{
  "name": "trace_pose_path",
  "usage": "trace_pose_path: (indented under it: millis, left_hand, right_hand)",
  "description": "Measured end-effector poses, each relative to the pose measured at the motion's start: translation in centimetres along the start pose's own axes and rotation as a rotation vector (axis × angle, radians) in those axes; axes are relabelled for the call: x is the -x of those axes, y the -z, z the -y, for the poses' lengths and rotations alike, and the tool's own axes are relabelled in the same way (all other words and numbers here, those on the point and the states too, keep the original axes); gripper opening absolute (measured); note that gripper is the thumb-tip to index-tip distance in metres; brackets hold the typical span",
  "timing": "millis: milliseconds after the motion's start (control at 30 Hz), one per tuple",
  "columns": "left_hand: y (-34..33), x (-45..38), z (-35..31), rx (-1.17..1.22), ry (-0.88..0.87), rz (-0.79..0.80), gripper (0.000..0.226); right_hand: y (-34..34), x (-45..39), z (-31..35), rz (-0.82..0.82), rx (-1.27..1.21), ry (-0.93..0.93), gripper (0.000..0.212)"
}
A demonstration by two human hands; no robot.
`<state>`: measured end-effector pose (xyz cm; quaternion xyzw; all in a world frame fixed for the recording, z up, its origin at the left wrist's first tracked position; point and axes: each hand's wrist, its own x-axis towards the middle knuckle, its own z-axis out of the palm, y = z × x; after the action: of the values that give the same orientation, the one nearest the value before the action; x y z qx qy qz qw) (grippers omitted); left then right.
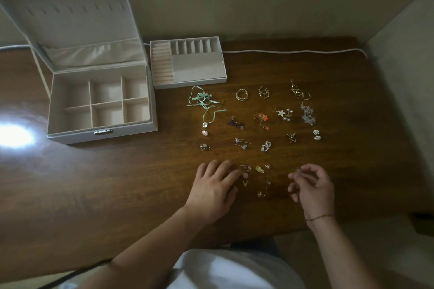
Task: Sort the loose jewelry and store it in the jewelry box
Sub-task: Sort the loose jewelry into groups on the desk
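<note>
A white jewelry box (101,135) stands open at the left, its lid up and its compartments empty. Its removable tray (187,82) lies to the right of it. Loose jewelry is spread over the wooden table (117,183): a green ribbon necklace (203,101), a gold coil ring (242,95), star earrings (261,118), flower earrings (284,114) and several small studs. My left hand (213,189) lies flat, fingertips touching small pieces (245,169). My right hand (311,184) hovers with fingers curled around a small gold piece, hard to make out.
A white cable (293,51) runs along the table's back edge by the wall. A bright light glare (14,135) falls on the table at the far left. A pale upholstered surface (404,65) borders the right side.
</note>
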<state>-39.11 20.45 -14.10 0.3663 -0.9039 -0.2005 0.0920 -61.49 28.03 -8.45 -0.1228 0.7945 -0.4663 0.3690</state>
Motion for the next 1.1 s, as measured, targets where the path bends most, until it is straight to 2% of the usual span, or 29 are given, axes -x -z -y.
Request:
trace_pose_path:
  millis: [133,267,433,500,633,700,900,1000,1100]
  left_hand:
    - [-0.6,-0.6,0.1,-0.095,-0.086,0.112,0.047]
    - [-0.4,0.8,1.4,-0.084,-0.093,0.059,0.037]
    - [-0.3,2.6,3.0,-0.038,-0.122,-0.023,0.03]
    - [-0.2,2.4,2.7,-0.012,-0.129,-0.025,0.031]
    - [0.1,-0.4,0.2,0.026,-0.137,0.058,0.044]
    - [-0.1,-2.2,-1.2,0.022,-0.147,0.111,0.053]
    - [-0.8,-5.9,-2.3,-0.071,-0.231,0.338,0.063]
    - [-1.1,-6.4,-2.1,-0.123,-0.296,0.414,0.064]
    - [-1.5,-5.9,-2.3,-0.146,-0.349,0.444,0.066]
  right_hand:
    - [0.3,0.0,-0.1,-0.025,0.04,0.049,0.021]
    - [0.6,0.2,-1.1,0.002,0.206,0.155,0.008]
    - [-0.1,1.5,-2.7,0.062,0.581,0.303,0.019]
    - [-0.9,1.9,-3.0,0.072,0.744,0.377,0.01]
    - [-2.7,2.2,-2.7,0.043,1.134,0.417,0.026]
    - [-3.2,2.2,-2.3,0.053,1.238,0.399,0.024]
    - [-2.8,2.1,-1.9,0.036,1.259,0.408,0.017]
    - [-0.8,1.9,-1.6,-0.026,1.179,0.394,0.012]
    - [1.9,0.9,-1.5,-0.056,0.965,0.385,0.007]
